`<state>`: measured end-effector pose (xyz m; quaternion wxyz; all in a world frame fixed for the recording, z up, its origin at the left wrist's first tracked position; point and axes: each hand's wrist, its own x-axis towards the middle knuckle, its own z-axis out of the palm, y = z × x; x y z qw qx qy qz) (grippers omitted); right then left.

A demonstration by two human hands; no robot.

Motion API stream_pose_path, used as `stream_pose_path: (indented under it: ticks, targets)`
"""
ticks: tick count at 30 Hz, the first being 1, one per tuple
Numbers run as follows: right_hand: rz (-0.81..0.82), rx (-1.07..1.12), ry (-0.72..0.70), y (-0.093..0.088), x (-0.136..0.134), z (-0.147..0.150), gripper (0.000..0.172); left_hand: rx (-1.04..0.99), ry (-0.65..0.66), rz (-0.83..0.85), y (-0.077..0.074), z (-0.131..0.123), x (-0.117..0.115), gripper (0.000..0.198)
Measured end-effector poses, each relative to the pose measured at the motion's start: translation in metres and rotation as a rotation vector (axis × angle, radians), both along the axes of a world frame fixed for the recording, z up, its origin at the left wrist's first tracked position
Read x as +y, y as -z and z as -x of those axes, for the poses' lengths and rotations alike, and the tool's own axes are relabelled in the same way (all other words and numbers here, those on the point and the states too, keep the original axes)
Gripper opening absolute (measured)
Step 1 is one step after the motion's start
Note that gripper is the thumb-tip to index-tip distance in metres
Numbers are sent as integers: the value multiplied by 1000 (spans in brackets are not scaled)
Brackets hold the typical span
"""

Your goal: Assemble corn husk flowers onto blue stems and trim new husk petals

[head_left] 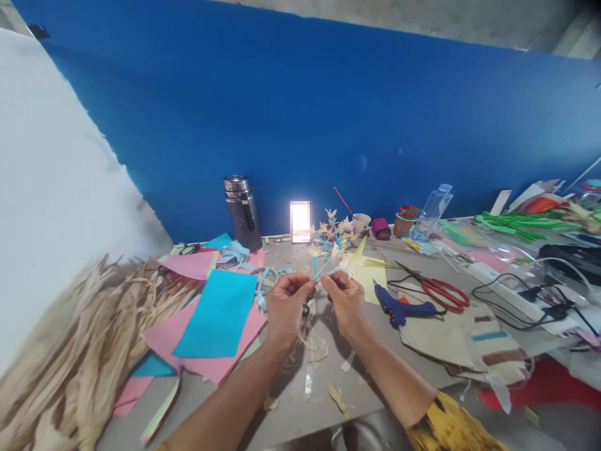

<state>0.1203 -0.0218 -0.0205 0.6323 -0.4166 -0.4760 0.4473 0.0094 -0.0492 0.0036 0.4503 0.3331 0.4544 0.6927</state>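
Observation:
My left hand (287,300) and my right hand (346,302) are close together above the middle of the table, each closed in a pinch. Between the fingertips runs the lower end of a handmade flower branch (332,233), with light-blue stems and small cream blossoms. It stands up from my fingers and leans away toward the wall. Whether it is one branch or two crossing stems is hard to tell. Just left of my left hand lie curled light-blue paper strips (263,285).
Dried husks (70,351), pink paper and blue paper (218,313) cover the left. A dark flask (243,213) stands behind. Right lie a blue glue gun (406,308), red-handled scissors (444,293), a cloth piece (451,344) and a power strip (507,291). Husk scraps (314,351) litter the front.

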Motion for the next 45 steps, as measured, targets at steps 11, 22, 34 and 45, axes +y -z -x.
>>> stream_pose_path:
  ticks: [11, 22, 34, 45]
  targets:
    - [51, 32, -36, -5, -4, 1, 37, 114, 26, 18, 3, 1, 0, 15]
    - [116, 31, -92, -3, 0, -2, 37, 169, 43, -69, 2, 7, 2, 17]
    - [185, 345, -474, -6, 1, -9, 39, -60, 353, 29, -5, 17, 5, 44]
    - [98, 369, -649, -5, 2, -16, 34, -301, 783, 159, 9, 25, 7, 32]
